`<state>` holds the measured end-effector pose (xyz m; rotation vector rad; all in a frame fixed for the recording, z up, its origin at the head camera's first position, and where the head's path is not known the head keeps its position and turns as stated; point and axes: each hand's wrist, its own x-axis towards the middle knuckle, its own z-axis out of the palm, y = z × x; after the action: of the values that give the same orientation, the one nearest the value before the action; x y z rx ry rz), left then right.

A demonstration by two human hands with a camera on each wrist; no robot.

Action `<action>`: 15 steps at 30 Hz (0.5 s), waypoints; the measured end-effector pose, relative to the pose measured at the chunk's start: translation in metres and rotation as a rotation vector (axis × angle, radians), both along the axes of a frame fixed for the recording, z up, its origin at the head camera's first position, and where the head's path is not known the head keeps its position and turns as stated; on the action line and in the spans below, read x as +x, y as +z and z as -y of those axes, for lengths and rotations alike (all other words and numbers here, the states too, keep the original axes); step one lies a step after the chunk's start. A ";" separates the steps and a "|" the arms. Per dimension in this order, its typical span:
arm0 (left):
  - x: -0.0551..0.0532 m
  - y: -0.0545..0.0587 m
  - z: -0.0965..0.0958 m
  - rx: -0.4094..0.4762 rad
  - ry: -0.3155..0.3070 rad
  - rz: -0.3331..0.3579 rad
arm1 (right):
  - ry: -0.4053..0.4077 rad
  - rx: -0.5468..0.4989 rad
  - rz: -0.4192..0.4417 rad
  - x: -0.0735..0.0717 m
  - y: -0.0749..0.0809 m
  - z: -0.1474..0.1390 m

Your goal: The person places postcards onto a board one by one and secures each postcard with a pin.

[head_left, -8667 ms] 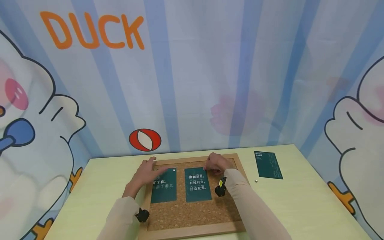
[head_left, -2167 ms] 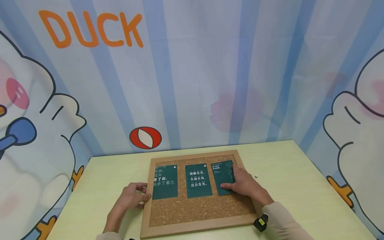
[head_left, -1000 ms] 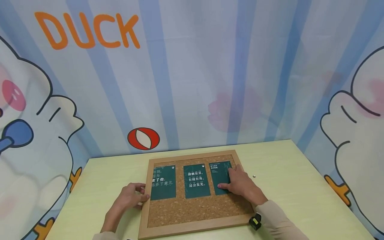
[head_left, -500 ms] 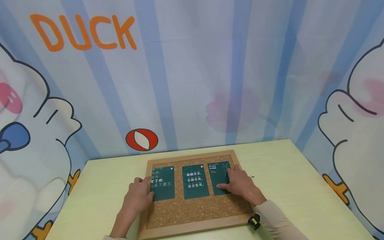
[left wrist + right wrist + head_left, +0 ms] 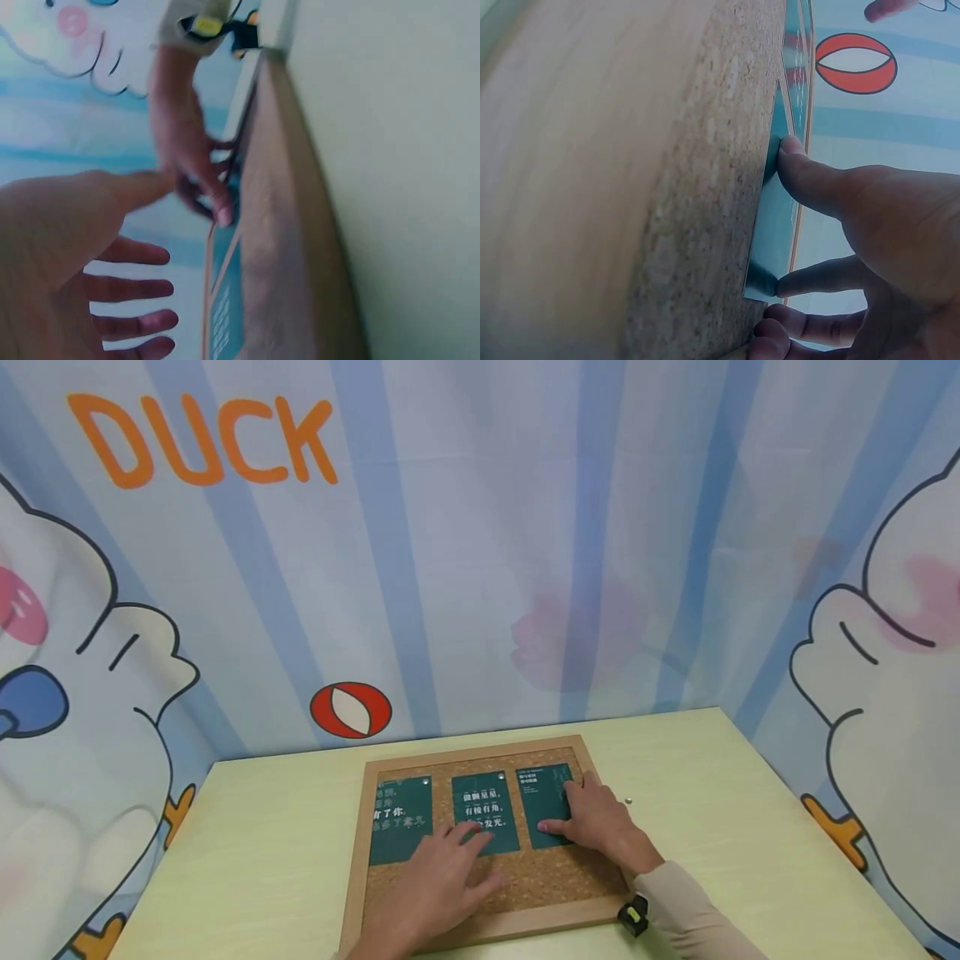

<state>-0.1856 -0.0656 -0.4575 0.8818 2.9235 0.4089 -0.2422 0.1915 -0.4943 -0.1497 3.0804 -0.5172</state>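
A wood-framed corkboard (image 5: pixel 551 887) lies on the table with three dark green cards in a row. The left card (image 5: pixel 401 843) and middle card (image 5: pixel 480 785) each have a small round pin at the top right corner; no pin shows on the right card (image 5: pixel 546 810). My right hand (image 5: pixel 600 818) rests on that right card, thumb and index fingertips spread apart and touching its face in the right wrist view, the other fingers by the frame. My left hand (image 5: pixel 435 885) hovers over the board's lower part, fingers extended and holding nothing, partly covering the middle card.
One small silvery pin (image 5: pixel 628 800) lies on the pale yellow table (image 5: pixel 678 777), right of the board. Behind the table hangs a blue-striped cartoon curtain (image 5: pixel 465 568).
The right card went from the table onto the board under my right hand. My left hand left the board's left edge and moved right over the board; my right hand stays on the card.
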 end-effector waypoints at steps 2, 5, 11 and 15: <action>0.002 -0.004 -0.009 -0.022 -0.047 0.029 | -0.002 0.000 0.000 0.000 -0.001 0.000; 0.002 -0.012 -0.020 -0.059 -0.111 0.049 | -0.006 0.000 -0.002 0.000 -0.001 0.000; -0.002 -0.026 -0.036 -0.162 -0.219 0.049 | -0.008 -0.001 -0.004 0.000 -0.001 0.000; -0.004 -0.035 -0.042 -0.226 -0.260 0.018 | -0.010 0.001 -0.008 0.000 -0.001 0.000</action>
<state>-0.1899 -0.0231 -0.4923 1.1913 2.7153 0.0678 -0.2426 0.1917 -0.4951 -0.1371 3.0906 -0.5168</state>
